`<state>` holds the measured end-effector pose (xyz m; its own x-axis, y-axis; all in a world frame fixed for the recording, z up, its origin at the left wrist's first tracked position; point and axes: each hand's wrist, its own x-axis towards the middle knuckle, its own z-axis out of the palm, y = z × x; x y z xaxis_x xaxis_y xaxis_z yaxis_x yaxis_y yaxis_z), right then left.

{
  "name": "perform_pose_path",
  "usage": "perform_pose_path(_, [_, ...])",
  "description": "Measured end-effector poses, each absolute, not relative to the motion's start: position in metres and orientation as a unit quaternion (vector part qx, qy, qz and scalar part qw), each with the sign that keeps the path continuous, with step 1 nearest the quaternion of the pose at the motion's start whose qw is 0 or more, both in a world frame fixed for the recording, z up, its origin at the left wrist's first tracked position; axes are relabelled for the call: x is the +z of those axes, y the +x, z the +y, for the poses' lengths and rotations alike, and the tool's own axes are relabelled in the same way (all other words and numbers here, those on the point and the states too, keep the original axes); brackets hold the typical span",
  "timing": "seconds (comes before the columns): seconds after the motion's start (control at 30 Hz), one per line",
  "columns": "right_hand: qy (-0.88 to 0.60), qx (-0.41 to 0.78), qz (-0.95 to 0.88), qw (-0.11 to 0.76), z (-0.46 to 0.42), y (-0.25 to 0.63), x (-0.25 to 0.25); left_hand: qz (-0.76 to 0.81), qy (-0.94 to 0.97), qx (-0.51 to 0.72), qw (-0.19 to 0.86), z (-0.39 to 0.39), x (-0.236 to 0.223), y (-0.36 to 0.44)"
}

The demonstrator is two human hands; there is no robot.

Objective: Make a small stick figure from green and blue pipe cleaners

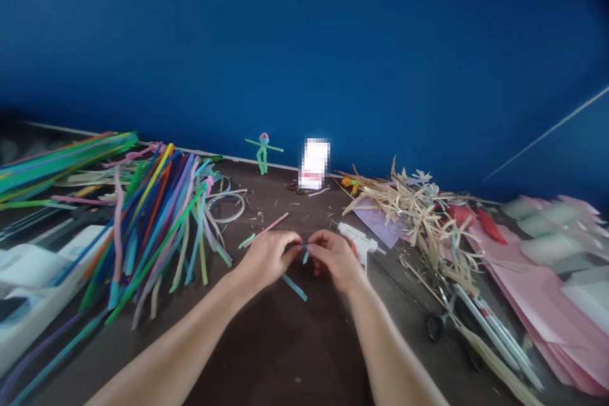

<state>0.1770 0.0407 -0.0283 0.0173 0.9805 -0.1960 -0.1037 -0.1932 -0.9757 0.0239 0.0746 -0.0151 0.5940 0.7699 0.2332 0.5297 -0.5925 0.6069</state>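
Close together over the middle of the dark table, my left hand (271, 257) and my right hand (333, 259) pinch a short piece of blue pipe cleaner (305, 257) between their fingertips. It looks bent where the fingers meet. Below my left hand a straight light-blue pipe cleaner (295, 288) sticks out; whether it joins the pinched piece I cannot tell. A pink pipe cleaner (275, 224) and a short green piece (247, 240) lie just beyond my left hand. A white glue gun (358, 240) rests behind my right hand, partly hidden by it.
A big heap of coloured pipe cleaners (157, 222) spreads over the left side. By the blue wall stand a green stick figure (263, 152) and a blurred-out bright screen (314, 163). Dried straw stars (419, 209), scissors (440, 317) and pink sheets (528, 292) lie right.
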Motion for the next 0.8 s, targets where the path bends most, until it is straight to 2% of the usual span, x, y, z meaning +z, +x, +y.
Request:
perform_pose_path(0.27, [-0.574, 0.501, -0.520, 0.385, 0.0419, 0.1810, -0.0315, 0.376, 0.850, 0.255, 0.267, 0.0760, -0.0179, 0.0235])
perform_pose_path(0.5, [-0.582, 0.331, -0.628, 0.398, 0.0384, 0.1788, -0.0282, 0.396, 0.829, 0.261, 0.298, 0.0789, -0.0168, 0.0222])
perform_pose_path(0.67, [-0.591, 0.274, -0.654, 0.385, 0.0365, 0.1766, -0.0262, 0.401, 0.817, 0.260, 0.323, 0.0780, -0.0151, 0.0228])
perform_pose_path(0.8, [-0.588, 0.223, -0.673, 0.390, 0.0348, 0.1756, -0.0236, 0.398, 0.794, 0.252, 0.384, 0.0788, -0.0152, 0.0237])
